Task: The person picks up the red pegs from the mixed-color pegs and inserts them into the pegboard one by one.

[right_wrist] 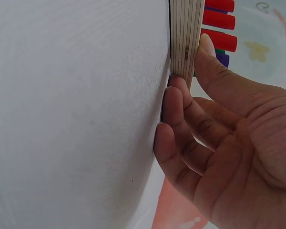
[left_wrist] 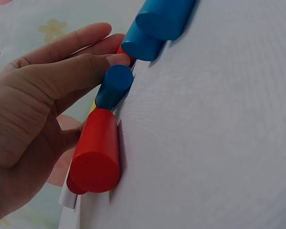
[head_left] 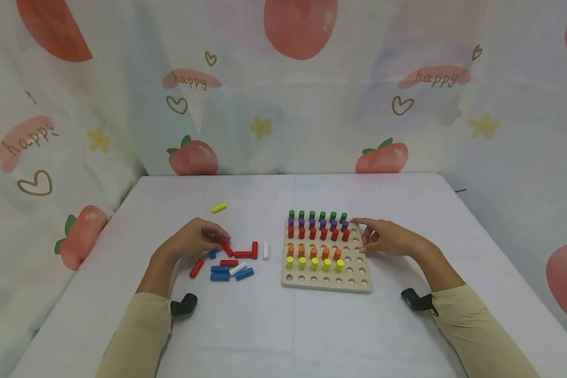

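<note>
"What are the hands doing?"

"The left hand (head_left: 196, 239) pinches a red peg (head_left: 228, 250). The right hand (head_left: 386, 238) holds the pegboard (head_left: 307, 284) at its right edge, thumb on top."

"Which way's the peg?"

"It slants: far end left, near end right. It's left of the board."

"And the wrist views?"

"The right one shows the board's stripy side. In the left, a blue peg (left_wrist: 117, 86) and the thumb hide most of the red one."

"Other things?"

"Loose pegs (head_left: 219, 277) lie close by; a yellow peg (head_left: 219, 208) lies farther back."
</note>
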A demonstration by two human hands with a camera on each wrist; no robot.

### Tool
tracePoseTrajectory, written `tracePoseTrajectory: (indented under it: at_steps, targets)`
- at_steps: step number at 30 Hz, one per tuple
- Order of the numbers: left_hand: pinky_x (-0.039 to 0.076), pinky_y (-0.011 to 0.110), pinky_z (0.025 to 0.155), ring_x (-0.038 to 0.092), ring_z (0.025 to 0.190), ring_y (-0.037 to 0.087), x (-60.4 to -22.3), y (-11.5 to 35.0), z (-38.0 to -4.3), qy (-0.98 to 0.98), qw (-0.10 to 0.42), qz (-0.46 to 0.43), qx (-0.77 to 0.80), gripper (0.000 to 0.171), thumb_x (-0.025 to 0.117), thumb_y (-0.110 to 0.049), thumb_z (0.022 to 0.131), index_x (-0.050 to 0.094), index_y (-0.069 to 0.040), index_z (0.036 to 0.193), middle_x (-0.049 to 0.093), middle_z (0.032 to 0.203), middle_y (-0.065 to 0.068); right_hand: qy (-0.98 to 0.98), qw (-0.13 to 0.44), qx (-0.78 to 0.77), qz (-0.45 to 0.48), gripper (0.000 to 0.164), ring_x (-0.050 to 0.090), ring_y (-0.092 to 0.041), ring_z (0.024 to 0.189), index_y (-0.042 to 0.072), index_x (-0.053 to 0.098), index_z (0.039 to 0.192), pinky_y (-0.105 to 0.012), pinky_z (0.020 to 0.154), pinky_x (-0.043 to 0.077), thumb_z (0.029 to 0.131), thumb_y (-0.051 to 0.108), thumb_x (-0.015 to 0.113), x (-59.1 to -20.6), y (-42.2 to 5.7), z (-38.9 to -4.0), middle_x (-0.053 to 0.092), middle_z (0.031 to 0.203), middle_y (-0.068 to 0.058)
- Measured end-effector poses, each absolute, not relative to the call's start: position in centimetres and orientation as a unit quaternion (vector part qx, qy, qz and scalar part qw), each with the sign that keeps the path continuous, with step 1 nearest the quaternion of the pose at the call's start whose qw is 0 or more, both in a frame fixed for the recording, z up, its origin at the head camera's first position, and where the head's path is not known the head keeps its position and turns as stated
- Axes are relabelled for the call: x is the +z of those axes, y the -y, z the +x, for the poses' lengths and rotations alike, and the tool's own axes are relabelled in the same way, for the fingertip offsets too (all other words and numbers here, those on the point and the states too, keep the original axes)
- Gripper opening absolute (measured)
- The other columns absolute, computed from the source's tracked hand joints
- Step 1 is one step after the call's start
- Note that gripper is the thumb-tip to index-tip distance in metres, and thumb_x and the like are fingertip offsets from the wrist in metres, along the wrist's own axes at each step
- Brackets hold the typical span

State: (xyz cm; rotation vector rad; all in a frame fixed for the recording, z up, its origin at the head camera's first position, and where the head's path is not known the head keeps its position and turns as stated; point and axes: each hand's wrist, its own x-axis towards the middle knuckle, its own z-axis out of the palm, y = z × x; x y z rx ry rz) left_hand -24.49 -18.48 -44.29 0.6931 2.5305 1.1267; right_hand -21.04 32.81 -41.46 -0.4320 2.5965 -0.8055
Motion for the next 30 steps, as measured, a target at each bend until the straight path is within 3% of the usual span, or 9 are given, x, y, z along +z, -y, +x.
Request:
tracePoseTrajectory:
  at_steps: [15,30]
  targets:
    - [0.058,0.034,0.086,0.067,0.103,0.020,-44.9,18.4,-24.6,-0.887,0.141,0.228,0.376,0.029,0.081,-0.002,0.089,0.082,-0.025,0.106,0.074,0.105,-0.007,-0.926,0.188,-0.287,-0.158,0.081,0.057,-0.022,0.092,-0.001,0.037,0.156,-0.036,0.082,0.053,0.091,0.021,0.081,-41.4,-32.8,-20.9,0.061,0.097,-0.003]
    - [0.057,0.039,0.089,0.066,0.110,0.025,-43.9,19.6,-24.5,-0.859,0.101,0.207,0.456,0.017,0.082,-0.013,0.091,0.082,-0.020,0.106,0.076,0.106,-0.003,-0.926,0.188,-0.285,-0.163,0.081,0.056,-0.022,0.092,-0.001,0.037,0.156,-0.036,0.082,0.053,0.091,0.022,0.082,-41.6,-32.8,-21.0,0.060,0.097,-0.002]
